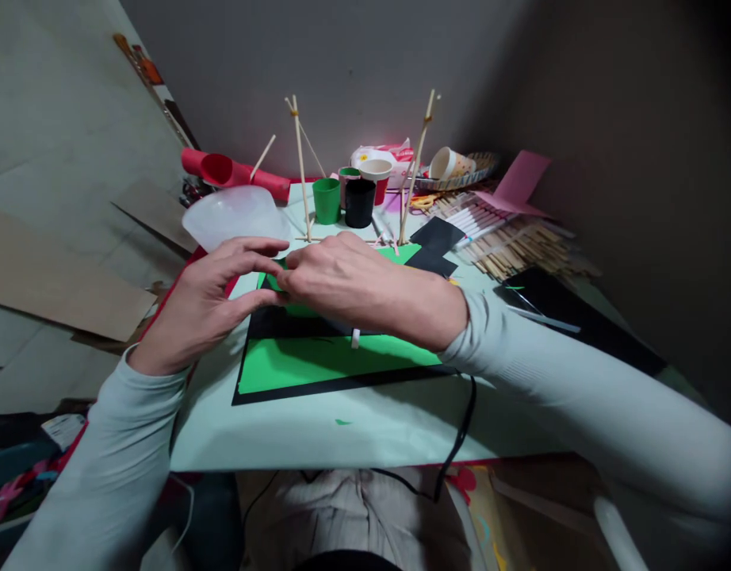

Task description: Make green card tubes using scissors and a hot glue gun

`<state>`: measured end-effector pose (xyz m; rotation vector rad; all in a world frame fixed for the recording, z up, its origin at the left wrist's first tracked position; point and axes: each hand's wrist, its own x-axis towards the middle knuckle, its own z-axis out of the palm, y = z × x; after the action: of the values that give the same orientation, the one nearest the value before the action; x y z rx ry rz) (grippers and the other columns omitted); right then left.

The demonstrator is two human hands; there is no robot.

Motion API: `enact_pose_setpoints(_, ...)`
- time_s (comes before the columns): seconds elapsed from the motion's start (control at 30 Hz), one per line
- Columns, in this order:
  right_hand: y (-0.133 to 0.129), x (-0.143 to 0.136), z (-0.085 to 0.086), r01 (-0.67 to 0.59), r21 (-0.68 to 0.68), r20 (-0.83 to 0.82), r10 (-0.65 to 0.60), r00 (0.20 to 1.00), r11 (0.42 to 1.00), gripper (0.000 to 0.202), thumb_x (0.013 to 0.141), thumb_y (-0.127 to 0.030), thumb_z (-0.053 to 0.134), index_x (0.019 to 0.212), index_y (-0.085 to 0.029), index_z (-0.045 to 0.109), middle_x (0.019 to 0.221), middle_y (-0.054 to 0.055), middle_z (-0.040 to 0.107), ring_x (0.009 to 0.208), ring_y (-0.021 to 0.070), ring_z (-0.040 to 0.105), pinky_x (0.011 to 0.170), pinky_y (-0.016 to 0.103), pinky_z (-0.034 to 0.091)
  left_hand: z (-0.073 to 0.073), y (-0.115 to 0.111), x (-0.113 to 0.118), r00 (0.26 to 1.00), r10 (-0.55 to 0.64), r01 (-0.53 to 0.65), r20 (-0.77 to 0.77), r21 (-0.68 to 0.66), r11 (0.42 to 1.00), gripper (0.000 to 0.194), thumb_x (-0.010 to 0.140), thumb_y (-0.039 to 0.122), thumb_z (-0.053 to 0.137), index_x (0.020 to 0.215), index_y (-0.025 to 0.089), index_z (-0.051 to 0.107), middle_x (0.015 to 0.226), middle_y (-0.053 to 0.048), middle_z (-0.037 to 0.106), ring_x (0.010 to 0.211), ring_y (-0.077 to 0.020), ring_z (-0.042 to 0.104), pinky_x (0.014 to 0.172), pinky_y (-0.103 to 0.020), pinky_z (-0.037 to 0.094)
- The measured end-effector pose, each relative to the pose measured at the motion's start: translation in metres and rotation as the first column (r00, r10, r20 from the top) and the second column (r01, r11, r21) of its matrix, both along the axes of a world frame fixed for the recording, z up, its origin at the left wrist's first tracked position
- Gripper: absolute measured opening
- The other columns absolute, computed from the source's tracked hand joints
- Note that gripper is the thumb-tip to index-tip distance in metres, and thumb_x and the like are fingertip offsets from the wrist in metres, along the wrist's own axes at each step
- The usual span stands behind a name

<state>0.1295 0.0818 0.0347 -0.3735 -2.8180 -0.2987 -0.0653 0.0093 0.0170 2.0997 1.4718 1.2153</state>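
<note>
Pale tabletop [318, 440]; green-black paper [335, 361] flat; left fingers [284, 272] spread, right fingers [285, 279] curled.

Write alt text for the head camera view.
The left hand and right hand meet over a green-and-black sheet on a pale table; whatever their fingers hold is hidden. Behind, stick posts flank some cups, with loose sticks piled to the right.

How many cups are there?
5: a green cup, a black cup right of it, a pale cup and a red cup behind them, and a tipped cup farther right. Others may be hidden.
</note>
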Motion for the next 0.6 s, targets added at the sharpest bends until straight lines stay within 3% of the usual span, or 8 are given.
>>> enact_pose_setpoints(0.13, 0.001, -0.001, -0.01, -0.035, 0.008, -0.011, 0.035, 0.999, 0.999, 0.027, 0.108, -0.014, 0.044, 0.113, -0.015, 0.071, 0.089, 0.009, 0.069, 0.077, 0.0204, 0.066, 0.059, 0.032, 0.034, 0.002, 0.001, -0.002, 1.0, 0.004, -0.004, -0.014, -0.014, 1.0, 0.011, 0.083, 0.035, 0.078, 0.082, 0.026, 0.083, 0.118, -0.008, 0.078, 0.11, -0.0284, 0.067, 0.106, -0.041, 0.045)
enact_pose_setpoints(0.23, 0.003, 0.004, -0.012, -0.073, -0.07, -0.056, 0.069, 0.996, 0.995, 0.026, 0.109, -0.016, 0.044, 0.115, -0.015, 0.07, 0.103, 0.009, 0.07, 0.087, 0.0204, 0.067, 0.065, 0.032, 0.04, -0.001, 0.004, -0.006, 1.0, -0.003, 0.002, -0.015, -0.031, 1.0, 0.009, 0.082, 0.033, 0.079, 0.079, 0.026, 0.084, 0.116, -0.008, 0.078, 0.109, -0.0276, 0.067, 0.105, -0.04, 0.045)
enact_pose_setpoints(0.37, 0.003, 0.036, -0.019, -0.053, -0.199, -0.212, 0.01, 0.977, 0.979, 0.025, 0.108, -0.026, 0.05, 0.122, -0.012, 0.065, 0.124, 0.013, 0.067, 0.107, 0.0246, 0.066, 0.081, 0.034, 0.048, -0.006, 0.007, -0.019, 0.999, 0.038, -0.036, 0.027, -0.055, 0.998, 0.007, 0.08, 0.031, 0.083, 0.078, 0.025, 0.084, 0.126, -0.008, 0.075, 0.12, -0.0282, 0.063, 0.111, -0.041, 0.042)
enact_pose_setpoints(0.47, 0.003, 0.073, -0.038, 0.001, -0.252, -0.385, -0.101, 0.917, 0.968, 0.029, 0.109, -0.027, 0.041, 0.112, -0.016, 0.068, 0.11, 0.011, 0.072, 0.098, 0.0228, 0.067, 0.079, 0.035, 0.05, -0.01, 0.009, -0.031, 0.993, 0.07, -0.062, 0.095, -0.083, 0.995, 0.007, 0.081, 0.03, 0.084, 0.078, 0.024, 0.084, 0.133, -0.006, 0.072, 0.12, -0.0271, 0.063, 0.109, -0.042, 0.045)
enact_pose_setpoints(0.6, 0.001, 0.107, -0.069, -0.014, -0.223, -0.497, -0.101, 0.862, 0.975, 0.028, 0.107, -0.025, 0.045, 0.098, -0.02, 0.071, 0.091, 0.007, 0.075, 0.08, 0.0196, 0.067, 0.067, 0.033, 0.046, -0.014, 0.012, -0.039, 0.975, 0.139, -0.126, 0.175, -0.083, 0.988, 0.01, 0.076, 0.031, 0.089, 0.072, 0.024, 0.083, 0.13, -0.001, 0.073, 0.113, -0.0245, 0.063, 0.106, -0.042, 0.047)
